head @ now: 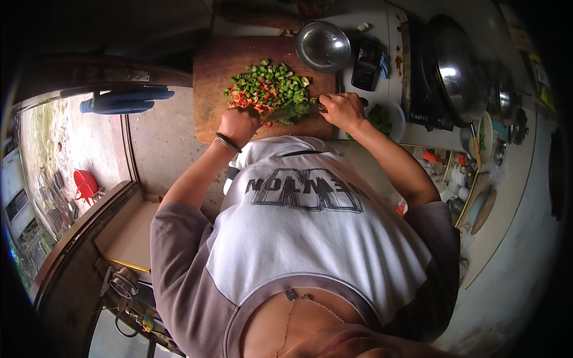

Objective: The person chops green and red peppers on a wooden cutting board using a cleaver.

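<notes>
My right hand [342, 109] grips the handle of a kitchen knife [286, 112], whose broad blade points left across the wooden cutting board [208, 67]. At the blade's other end, my left hand [240, 121] is curled over the metal, its fingertips hidden beneath it. A bracelet circles the left wrist. Chopped green peppers [271, 74] spread over the middle of the board. Chopped red peppers [255, 100] lie mostly beside my left hand, some mixed in with the green. Bits of green pepper cling to the blade or lie right against it.
A metal bowl [323, 46] overlaps the board's back right corner. Right of it lie a smartphone [367, 65] and a garlic clove [363, 27]. A bowl of leafy greens [396, 118] stands beside my right forearm. Farther right, a large wok [461, 71] rests on an electric cooktop [418, 89].
</notes>
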Tool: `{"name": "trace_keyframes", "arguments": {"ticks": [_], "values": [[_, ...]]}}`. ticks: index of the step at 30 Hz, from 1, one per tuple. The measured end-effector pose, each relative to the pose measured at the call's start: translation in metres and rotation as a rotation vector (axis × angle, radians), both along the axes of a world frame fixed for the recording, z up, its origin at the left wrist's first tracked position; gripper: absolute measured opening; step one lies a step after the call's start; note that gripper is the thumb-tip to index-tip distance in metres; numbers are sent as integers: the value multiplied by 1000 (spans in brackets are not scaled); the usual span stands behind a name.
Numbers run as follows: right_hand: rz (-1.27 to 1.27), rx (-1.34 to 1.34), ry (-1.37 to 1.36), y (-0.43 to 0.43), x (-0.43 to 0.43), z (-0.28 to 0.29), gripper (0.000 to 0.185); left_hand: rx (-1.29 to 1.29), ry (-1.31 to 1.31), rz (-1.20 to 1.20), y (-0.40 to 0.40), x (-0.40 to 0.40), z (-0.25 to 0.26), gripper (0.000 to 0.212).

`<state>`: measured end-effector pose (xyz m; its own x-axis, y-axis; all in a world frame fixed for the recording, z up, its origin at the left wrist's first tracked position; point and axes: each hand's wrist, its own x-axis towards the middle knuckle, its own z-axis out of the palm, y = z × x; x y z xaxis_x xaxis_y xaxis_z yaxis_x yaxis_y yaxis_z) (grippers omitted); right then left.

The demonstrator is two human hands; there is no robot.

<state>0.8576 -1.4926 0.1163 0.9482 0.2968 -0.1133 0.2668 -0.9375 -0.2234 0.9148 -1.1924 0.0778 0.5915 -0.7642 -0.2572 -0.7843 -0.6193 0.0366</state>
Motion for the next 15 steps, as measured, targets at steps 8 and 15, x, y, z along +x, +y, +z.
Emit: {"name": "trace_keyframes", "arguments": {"ticks": [8,15], "values": [[45,-12,18,20,16,38,22,-250,-128,4,29,18,23,36],[20,-44,-6,13,24,5,25,-151,-53,77,17,24,4,44]]}}
